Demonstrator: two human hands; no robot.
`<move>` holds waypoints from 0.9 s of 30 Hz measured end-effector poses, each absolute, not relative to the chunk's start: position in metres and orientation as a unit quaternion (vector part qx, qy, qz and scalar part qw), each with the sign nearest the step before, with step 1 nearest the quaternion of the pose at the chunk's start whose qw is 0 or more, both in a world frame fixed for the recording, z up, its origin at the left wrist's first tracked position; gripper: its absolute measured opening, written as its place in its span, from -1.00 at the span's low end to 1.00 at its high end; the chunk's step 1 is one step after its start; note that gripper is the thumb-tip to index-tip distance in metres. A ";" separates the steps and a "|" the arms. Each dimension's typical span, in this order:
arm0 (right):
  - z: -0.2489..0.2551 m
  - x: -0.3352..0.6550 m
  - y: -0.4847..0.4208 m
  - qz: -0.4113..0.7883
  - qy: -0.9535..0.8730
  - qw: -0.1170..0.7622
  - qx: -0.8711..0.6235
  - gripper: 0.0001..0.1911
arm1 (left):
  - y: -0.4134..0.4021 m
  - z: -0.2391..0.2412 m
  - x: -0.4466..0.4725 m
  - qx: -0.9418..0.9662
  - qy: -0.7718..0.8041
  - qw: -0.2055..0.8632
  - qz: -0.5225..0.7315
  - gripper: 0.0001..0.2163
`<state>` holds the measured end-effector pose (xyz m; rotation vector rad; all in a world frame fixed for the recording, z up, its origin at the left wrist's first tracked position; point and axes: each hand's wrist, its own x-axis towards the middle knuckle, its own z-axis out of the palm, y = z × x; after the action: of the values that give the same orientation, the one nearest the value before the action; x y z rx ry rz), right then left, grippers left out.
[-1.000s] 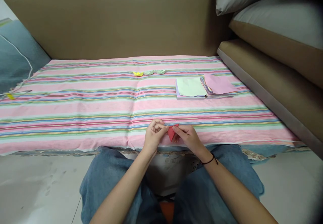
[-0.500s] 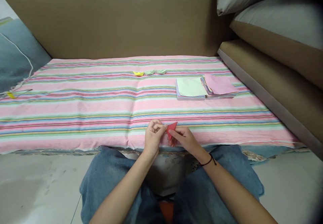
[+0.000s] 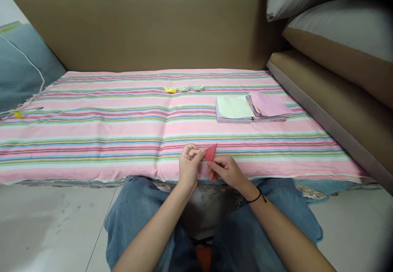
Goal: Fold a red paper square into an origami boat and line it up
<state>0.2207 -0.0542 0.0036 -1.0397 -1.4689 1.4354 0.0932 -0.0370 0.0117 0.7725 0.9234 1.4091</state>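
Note:
A small folded red paper [image 3: 211, 152] is held between both my hands just above the near edge of the striped pink cloth [image 3: 123, 124]. My left hand [image 3: 189, 165] is curled, its fingertips pinching the paper's left side. My right hand [image 3: 225, 169], with a black band at the wrist, pinches the paper's lower right part. The paper's upper corner sticks up between the two hands.
Two stacks of coloured paper sheets [image 3: 235, 107] [image 3: 268, 105] lie to the right on the cloth. Three small folded paper boats [image 3: 183, 88] sit in a row farther back. A brown backrest [image 3: 147, 30] and cushions [image 3: 334, 59] bound the back and right. A white cable [image 3: 37, 75] runs at far left.
The red paper has been turned and lifted slightly between my fingers, its point now higher. Both hands stay close together at the cloth's near edge; the view shifted a little.

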 end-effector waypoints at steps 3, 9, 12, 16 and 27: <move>0.004 0.225 -0.052 0.553 -0.581 0.417 -0.428 -0.62 | -0.036 0.014 0.095 0.344 0.392 0.604 0.602 -0.71; 0.009 0.230 -0.045 0.494 -0.543 0.509 -0.450 -0.76 | -0.033 0.016 0.091 0.393 0.404 0.604 0.563 -0.72; 0.012 0.228 -0.045 0.418 -0.559 0.563 -0.442 -0.76 | -0.035 0.016 0.088 0.440 0.394 0.590 0.551 -0.71; 0.020 0.224 -0.051 0.238 -0.654 0.562 -0.448 -0.86 | -0.038 0.019 0.086 0.464 0.371 0.576 0.561 -0.72; 0.039 0.215 -0.068 0.205 -0.649 0.565 -0.466 -0.82 | -0.044 0.024 0.076 0.472 0.318 0.611 0.550 -0.74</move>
<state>0.2149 -0.0684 0.0393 -1.0959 -1.5258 0.4826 0.0762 -0.0437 0.0243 1.0881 0.7334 1.2698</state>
